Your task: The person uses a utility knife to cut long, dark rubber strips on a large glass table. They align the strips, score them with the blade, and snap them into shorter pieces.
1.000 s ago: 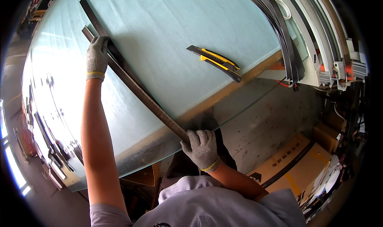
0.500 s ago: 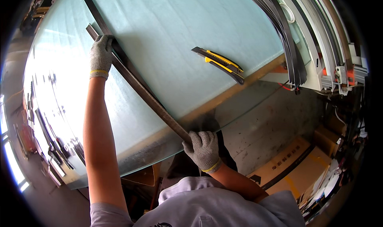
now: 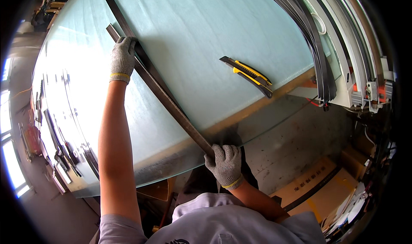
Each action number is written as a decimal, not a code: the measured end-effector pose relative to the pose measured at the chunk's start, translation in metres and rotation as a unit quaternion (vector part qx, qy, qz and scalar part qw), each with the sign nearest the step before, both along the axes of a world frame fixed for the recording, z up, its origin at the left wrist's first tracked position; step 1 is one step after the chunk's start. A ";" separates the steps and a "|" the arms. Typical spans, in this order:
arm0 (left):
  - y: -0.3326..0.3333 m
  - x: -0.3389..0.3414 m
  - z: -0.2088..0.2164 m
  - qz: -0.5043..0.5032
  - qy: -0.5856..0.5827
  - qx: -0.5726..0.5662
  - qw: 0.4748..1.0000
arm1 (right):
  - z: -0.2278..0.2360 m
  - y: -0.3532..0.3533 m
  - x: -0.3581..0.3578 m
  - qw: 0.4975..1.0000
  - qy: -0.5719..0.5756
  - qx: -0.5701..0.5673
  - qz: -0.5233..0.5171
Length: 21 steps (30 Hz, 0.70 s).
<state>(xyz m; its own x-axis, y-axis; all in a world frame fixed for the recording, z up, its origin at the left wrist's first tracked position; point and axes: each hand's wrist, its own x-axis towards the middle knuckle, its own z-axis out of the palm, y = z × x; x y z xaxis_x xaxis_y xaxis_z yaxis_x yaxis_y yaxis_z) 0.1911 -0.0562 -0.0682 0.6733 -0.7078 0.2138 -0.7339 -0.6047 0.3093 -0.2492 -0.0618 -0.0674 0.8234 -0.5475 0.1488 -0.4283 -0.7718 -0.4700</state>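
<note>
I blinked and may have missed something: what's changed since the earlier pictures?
Mainly the view shifted, sliding the scene rightward. Nothing was visibly grabbed or released: left hand and right hand still hold the dark strip; the snap-off utility knife stays on the glass.

Dull, rough bar (image 3: pixel 173 109); glossy glass tabletop (image 3: pixel 206 34)

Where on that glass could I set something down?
Bare: the glass between the pair of dark bars and the yellow knife, and a patch between the knife and the bundle of dark strips. Crowded: the right side, with those strips and white rails, and the far left, with slim dark things.
</note>
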 end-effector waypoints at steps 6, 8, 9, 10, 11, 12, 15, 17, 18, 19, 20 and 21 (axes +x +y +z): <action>0.001 0.001 -0.001 0.000 0.005 -0.007 1.000 | -0.001 0.000 -0.001 1.000 0.000 -0.004 0.000; 0.001 0.001 -0.002 -0.003 0.005 -0.013 1.000 | -0.001 0.000 -0.001 1.000 0.004 -0.005 0.000; 0.000 0.002 -0.002 -0.005 0.004 -0.017 1.000 | 0.000 0.000 -0.001 1.000 0.007 -0.005 0.000; 0.000 0.002 -0.003 -0.007 0.003 -0.020 1.000 | 0.000 0.000 -0.001 1.000 0.010 -0.004 -0.001; 0.000 0.002 -0.003 -0.005 0.005 -0.021 1.000 | 0.000 -0.001 0.000 1.000 0.006 -0.007 -0.002; 0.000 0.001 -0.003 -0.004 0.006 -0.023 1.000 | -0.001 -0.001 0.000 1.000 0.001 -0.009 -0.003; 0.000 0.001 -0.002 -0.003 0.004 -0.022 1.000 | -0.001 0.000 0.000 1.000 -0.004 -0.005 -0.005; 0.000 0.001 -0.001 -0.002 0.000 -0.018 1.000 | -0.001 0.000 0.000 1.000 -0.004 -0.001 -0.005; 0.001 0.001 -0.002 -0.001 -0.001 -0.016 1.000 | -0.001 0.000 -0.001 1.000 -0.004 0.000 -0.004; 0.001 0.002 -0.002 0.000 -0.003 -0.013 1.000 | -0.001 0.000 0.000 1.000 -0.003 0.002 -0.004; 0.001 0.002 -0.002 -0.001 0.001 -0.015 1.000 | -0.001 0.000 0.000 1.000 -0.004 -0.004 -0.004; 0.000 0.002 -0.002 -0.002 0.006 -0.017 1.000 | -0.001 -0.001 0.001 1.000 -0.005 -0.009 -0.003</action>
